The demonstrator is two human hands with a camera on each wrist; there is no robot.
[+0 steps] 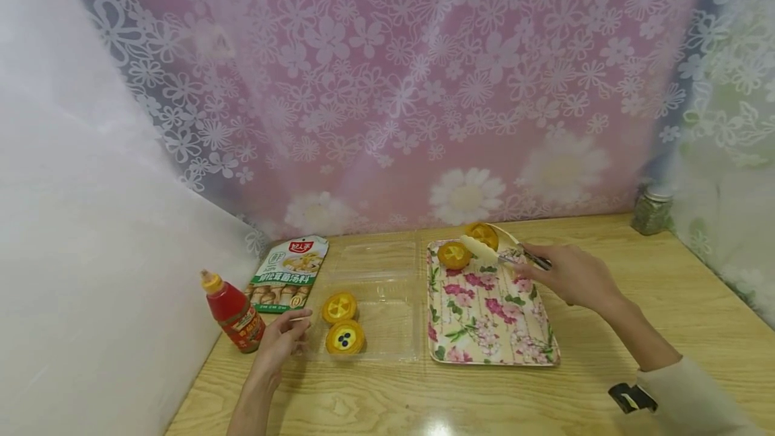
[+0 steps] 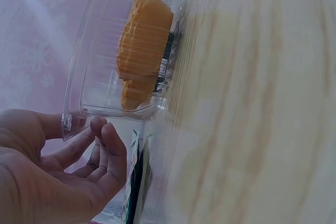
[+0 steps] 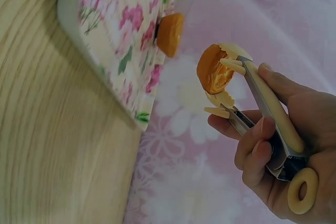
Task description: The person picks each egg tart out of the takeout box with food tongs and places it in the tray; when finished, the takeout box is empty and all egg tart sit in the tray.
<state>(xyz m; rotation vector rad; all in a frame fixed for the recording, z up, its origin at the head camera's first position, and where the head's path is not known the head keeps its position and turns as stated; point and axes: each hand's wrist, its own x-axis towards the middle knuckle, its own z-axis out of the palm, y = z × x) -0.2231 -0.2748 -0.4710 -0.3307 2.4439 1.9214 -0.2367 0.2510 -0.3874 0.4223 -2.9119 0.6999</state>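
My right hand (image 1: pixel 572 274) grips a pair of cream-tipped metal tongs (image 3: pixel 273 100). Between the tong tips is an egg tart (image 3: pixel 208 71), raised over the back of the flowered tray (image 1: pixel 478 328). Another egg tart (image 1: pixel 453 256) lies on that tray, in its back left corner. At the left, the thumb and fingertips of my left hand (image 1: pixel 281 342) pinch the rim of an open clear plastic container (image 1: pixel 393 325). Inside it, along the left side, sit a tart with a star-like pattern (image 1: pixel 340 307) and a tart with dark berries (image 1: pixel 345 339).
A red sauce bottle with a yellow cap (image 1: pixel 236 315) stands left of my left hand. Behind that hand lies a green and white food pouch (image 1: pixel 287 274). The container's lid (image 1: pixel 375 258) is folded back toward the curtain. A small jar (image 1: pixel 652 210) stands at the far right.
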